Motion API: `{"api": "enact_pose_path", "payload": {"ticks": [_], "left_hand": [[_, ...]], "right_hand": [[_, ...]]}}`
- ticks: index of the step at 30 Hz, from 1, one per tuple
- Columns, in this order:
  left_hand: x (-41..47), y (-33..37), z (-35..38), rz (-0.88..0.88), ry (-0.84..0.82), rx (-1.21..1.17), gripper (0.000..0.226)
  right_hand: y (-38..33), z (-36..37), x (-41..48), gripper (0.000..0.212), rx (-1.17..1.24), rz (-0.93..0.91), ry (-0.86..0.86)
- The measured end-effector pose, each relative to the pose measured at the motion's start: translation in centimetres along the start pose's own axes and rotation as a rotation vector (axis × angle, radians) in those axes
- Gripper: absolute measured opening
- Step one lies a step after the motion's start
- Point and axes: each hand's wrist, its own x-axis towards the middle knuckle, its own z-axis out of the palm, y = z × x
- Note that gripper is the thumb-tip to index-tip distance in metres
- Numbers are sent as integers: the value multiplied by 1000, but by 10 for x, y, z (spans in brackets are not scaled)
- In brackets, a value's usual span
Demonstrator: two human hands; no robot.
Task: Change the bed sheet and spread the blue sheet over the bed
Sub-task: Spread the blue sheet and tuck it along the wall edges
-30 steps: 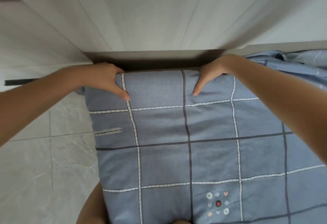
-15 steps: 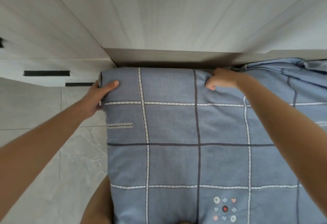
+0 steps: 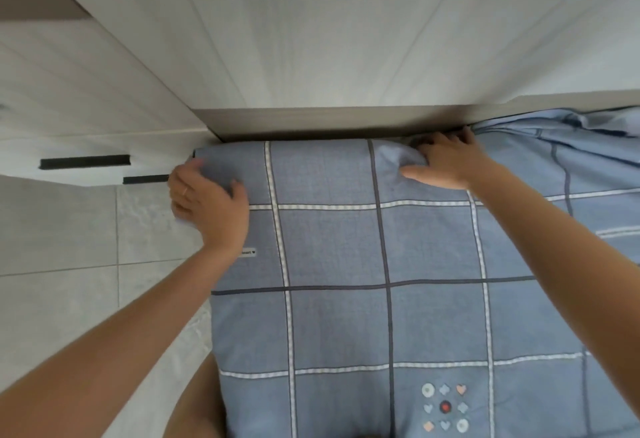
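Against white cabinet front (image 3: 346,39), blue checked sheet (image 3: 346,316) covers mattress, rumpled at far right. Beside bed, tiled floor (image 3: 59,299). At far-left corner, left hand (image 3: 207,205) grips sheet, fingers curled round edge. On far edge, right hand (image 3: 446,164) lies flat, fingers spread. By left wrist, small label (image 3: 248,251).

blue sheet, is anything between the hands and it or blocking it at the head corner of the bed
Nothing visible does. The left hand grips the blue sheet at the bed's corner and the right hand presses it down beside the headboard. Only its own bunched folds, far right, are left to spread.
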Motion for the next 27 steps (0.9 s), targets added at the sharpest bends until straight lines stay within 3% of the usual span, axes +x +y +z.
{"api": "enact_pose_path", "payload": {"ticks": [3,6,10,14,16,19,22,25,27], "left_hand": [[-32,19,13,486,-144,-3,59],[-54,38,34,694,-393,164,81],[-66,61,54,653,-564,421,112],[-66,77,65,533,-666,564,120],[-68,82,67,473,-703,631,122],[-75,95,71,373,-729,665,123],[-88,111,71,300,-703,656,119],[-105,120,75,491,-711,580,117],[-121,132,80,709,-837,531,126]], "right_hand": [[17,-18,-7,106,64,54,-181],[23,-37,-5,119,258,118,-513],[26,-35,-1,112,249,88,-585],[36,-38,-11,89,251,5,-592],[38,-37,-10,96,243,18,-602],[39,-18,0,116,94,80,-388],[47,4,-5,109,24,-31,69],[88,40,-19,79,12,-298,542],[125,72,-42,65,14,-326,682]]}}
